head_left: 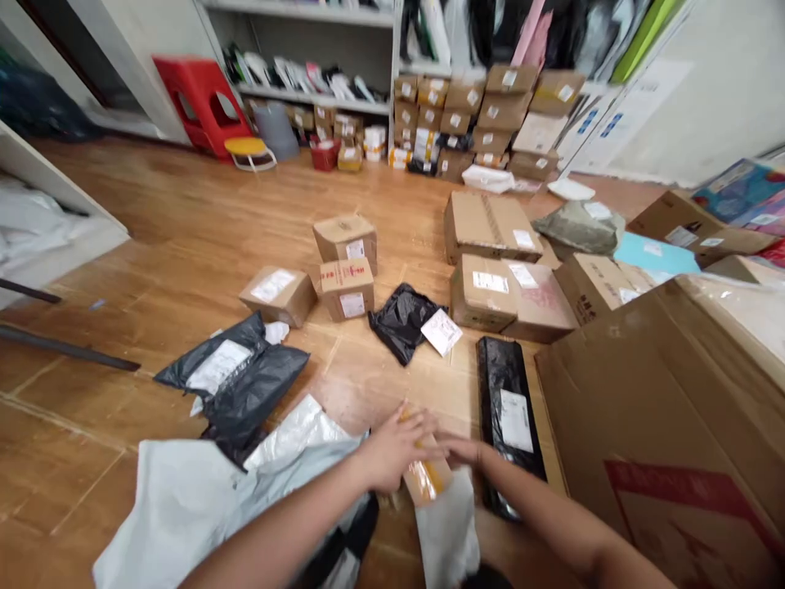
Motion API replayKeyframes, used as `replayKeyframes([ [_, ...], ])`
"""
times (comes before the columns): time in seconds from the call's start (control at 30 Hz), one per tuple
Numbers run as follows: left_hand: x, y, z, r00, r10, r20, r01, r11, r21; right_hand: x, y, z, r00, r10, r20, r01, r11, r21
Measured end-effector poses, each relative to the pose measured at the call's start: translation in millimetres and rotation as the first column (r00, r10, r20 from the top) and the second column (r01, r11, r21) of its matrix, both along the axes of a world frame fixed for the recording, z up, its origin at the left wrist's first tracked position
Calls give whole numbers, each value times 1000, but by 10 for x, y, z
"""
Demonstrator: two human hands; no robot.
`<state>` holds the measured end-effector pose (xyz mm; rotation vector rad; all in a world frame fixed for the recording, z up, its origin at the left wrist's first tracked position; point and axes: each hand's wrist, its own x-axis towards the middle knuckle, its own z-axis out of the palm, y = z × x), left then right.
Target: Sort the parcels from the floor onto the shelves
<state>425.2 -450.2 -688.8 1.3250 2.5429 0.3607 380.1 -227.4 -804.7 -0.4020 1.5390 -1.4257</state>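
Beneath your left hand (398,450) and beside your right hand (457,447) lies a small taped box (425,483), whether gripped or merely touched one cannot tell, probably light and stiff, slick where its tape (436,480) shines, and best taken along its long sides.

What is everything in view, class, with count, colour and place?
Taped carton: one, brown and orange, front centre.
Large carton: one, brown, near right.
Other cartons: many, brown, floor and back.
Long parcel: one, black, beside large carton.
Crumpled bag: one, black, floor centre.
Square packet: one, white, floor centre.
Mailers: several, whitish, front left.
Dark parcels: count unclear, charcoal, left.
Flat parcel: one, turquoise, right.
Stools: two or more, red and yellow-topped, back left.
Bin: one, grey, back left.
Shelving: count unclear, whitish, back.
Shelf goods: many, mixed, back.
Left hand: one, bare, on taped carton.
Right hand: one, bare, at taped carton's side.
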Motion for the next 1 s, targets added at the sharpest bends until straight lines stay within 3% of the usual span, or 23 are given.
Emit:
replayKeyframes([
  [0.1, -30, -98, 45, 1000, 10, 1, -10, 1000, 26, -43, 190, -72, 994, -23, -108, 41, 986, 162],
  [0.17, 37, -331, 84, 998, 60, -2, -59, 989, 136, -38, 309, -226, 993, -30, -111, 55, 972, 228],
  [0.2, 131, -494, 77, 989, 145, -6, -140, 965, 222, -19, 355, -314, 992, -21, -125, 53, 964, 261],
  [0.23, 275, -675, 37, 961, 278, -8, -261, 913, 313, 15, 391, -403, 990, -8, -139, 48, 956, 289],
  [0.27, 474, -860, -42, 886, 464, 6, -427, 809, 404, 64, 415, -489, 989, 6, -149, 40, 950, 308],
  [0.3, 722, -1034, -163, 733, 679, 31, -608, 634, 478, 128, 430, -574, 985, 31, -172, 29, 942, 335],
  [0.33, 1006, -1180, -323, 547, 836, 38, -756, 473, 453, 205, 437, -655, 973, 75, -220, 15, 924, 383],
  [0.37, 1307, -1286, -513, 455, 889, 59, -847, 411, 339, 289, 440, -733, 948, 140, -285, 5, 891, 454],
  [0.4, 1604, -1345, -719, 433, 891, 141, -897, 409, 170, 373, 442, -806, 912, 216, -349, 3, 848, 531],
  [0.43, 1875, -1355, -926, 425, 867, 261, -897, 441, -5, 446, 446, -871, 871, 289, -398, 3, 806, 592],
  [0.47, 2099, -1321, -1119, 380, 866, 325, -890, 438, -126, 499, 452, -925, 838, 347, -422, -5, 778, 628],
  [0.53, 2356, -1164, -1416, 323, 851, 414, -856, 449, -255, 514, 479, -991, 839, 388, -382, -78, 780, 621],
  [0.6, 2340, -987, -1553, 320, 798, 511, -813, 508, -284, 397, 530, -990, 863, 399, -311, -183, 819, 543],
  [0.63, 2245, -926, -1559, 355, 736, 576, -775, 577, -260, 301, 565, -965, 861, 412, -300, -215, 827, 519],
  [0.7, 1944, -914, -1471, 517, 556, 651, -654, 747, -119, 86, 638, -873, 839, 432, -331, -206, 815, 542],
  [0.77, 1585, -1073, -1309, 707, 487, 514, -567, 823, 1, -85, 681, -735, 797, 411, -443, -62, 785, 616],
  [0.8, 1414, -1209, -1225, 746, 554, 368, -594, 805, -8, -134, 675, -655, 765, 379, -521, 48, 773, 633],
  [0.83, 1261, -1365, -1152, 712, 668, 215, -671, 738, -69, -155, 645, -568, 730, 324, -602, 162, 774, 612],
  [0.9, 1046, -1669, -1052, 557, 830, 33, -796, 545, -265, -124, 509, -388, 699, 115, -706, 341, 814, 470],
  [0.93, 994, -1781, -1025, 509, 861, 16, -801, 480, -357, -81, 410, -300, 722, -23, -692, 394, 835, 383],
  [1.0, 1016, -1871, -1000, 497, 863, 90, -740, 476, -475, 23, 187, -149, 815, -258, -519, 434, 865, 252],
])
